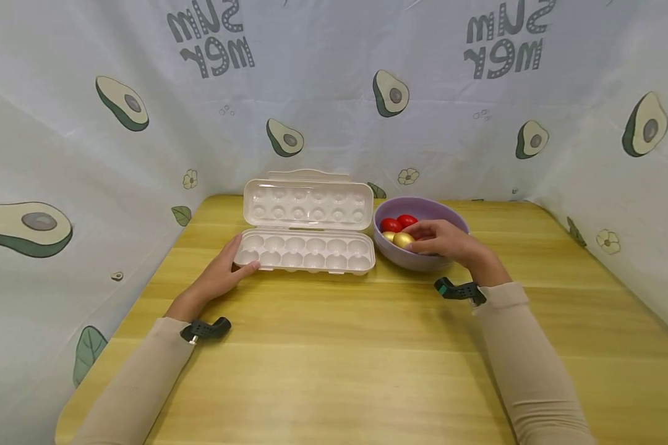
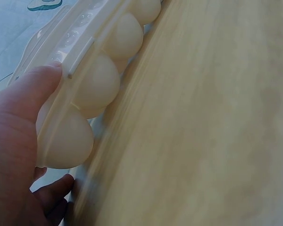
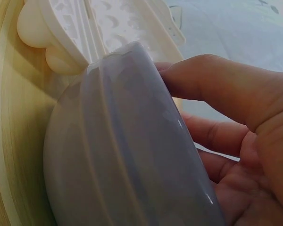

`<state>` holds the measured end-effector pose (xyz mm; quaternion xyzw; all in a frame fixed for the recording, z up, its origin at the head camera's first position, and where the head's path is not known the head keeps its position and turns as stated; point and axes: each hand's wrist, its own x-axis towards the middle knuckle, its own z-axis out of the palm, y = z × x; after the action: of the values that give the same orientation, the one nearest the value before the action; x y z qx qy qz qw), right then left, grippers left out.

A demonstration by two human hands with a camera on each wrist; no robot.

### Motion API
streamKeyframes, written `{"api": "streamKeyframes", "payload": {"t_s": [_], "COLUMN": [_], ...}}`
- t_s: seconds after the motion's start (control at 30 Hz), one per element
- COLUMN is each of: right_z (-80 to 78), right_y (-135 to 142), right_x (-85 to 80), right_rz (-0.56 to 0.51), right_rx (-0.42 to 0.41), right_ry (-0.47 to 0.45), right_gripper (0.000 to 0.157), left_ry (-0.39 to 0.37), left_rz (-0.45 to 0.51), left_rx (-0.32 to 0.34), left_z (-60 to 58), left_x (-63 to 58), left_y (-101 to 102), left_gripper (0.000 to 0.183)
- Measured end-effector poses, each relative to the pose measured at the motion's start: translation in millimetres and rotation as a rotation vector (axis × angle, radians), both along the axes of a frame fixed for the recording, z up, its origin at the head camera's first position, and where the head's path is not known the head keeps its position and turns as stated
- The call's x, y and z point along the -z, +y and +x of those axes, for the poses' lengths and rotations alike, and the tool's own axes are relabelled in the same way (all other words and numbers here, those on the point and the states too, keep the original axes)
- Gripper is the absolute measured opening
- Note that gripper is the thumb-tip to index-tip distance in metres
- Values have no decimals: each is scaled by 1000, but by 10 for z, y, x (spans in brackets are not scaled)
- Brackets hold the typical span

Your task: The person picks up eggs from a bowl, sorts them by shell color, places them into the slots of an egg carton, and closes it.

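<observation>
A white plastic egg carton point(image 1: 305, 250) lies with its lid point(image 1: 308, 207) raised at the back; the cups that show hold nothing. My left hand point(image 1: 222, 272) grips its left end, the thumb point(image 2: 35, 89) on the front rim and the fingers round the end. To the right stands a purple bowl point(image 1: 417, 262) with red eggs point(image 1: 391, 225) and gold eggs in it. My right hand point(image 1: 442, 240) reaches over the bowl's rim and pinches one gold egg point(image 1: 403, 240) between thumb and fingers. In the right wrist view the bowl's wall point(image 3: 132, 141) hides the eggs and the fingertips.
Both things stand near the back of a wooden table point(image 1: 323, 358). Behind it hangs a pale curtain point(image 1: 334, 93) printed with avocados. Each wrist wears a small black camera mount, such as the one on the left point(image 1: 206, 329).
</observation>
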<state>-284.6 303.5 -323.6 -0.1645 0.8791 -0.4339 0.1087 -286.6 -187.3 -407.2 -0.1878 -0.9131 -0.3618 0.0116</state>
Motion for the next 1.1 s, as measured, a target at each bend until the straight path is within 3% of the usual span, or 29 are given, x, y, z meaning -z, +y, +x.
{"api": "streamKeyframes", "payload": {"t_s": [0.4,0.8,1.1], "right_z": [14,2,22], "right_y": [-56,-21,-5], "right_x": [-26,6,-4], "right_rz": [-18,-36,-64], "right_rx": [8,40,44], "right_ry": [1,-37,-40], "right_gripper": [47,50,48], "left_ry": [6,4,-9], "left_rz": [-13,15,15], "left_rx": [-3,13,10], "left_z": [14,19,43], "left_x": [-36,69,35], "left_y": [-69,-28,-23], "left_gripper": [93,93,93]}}
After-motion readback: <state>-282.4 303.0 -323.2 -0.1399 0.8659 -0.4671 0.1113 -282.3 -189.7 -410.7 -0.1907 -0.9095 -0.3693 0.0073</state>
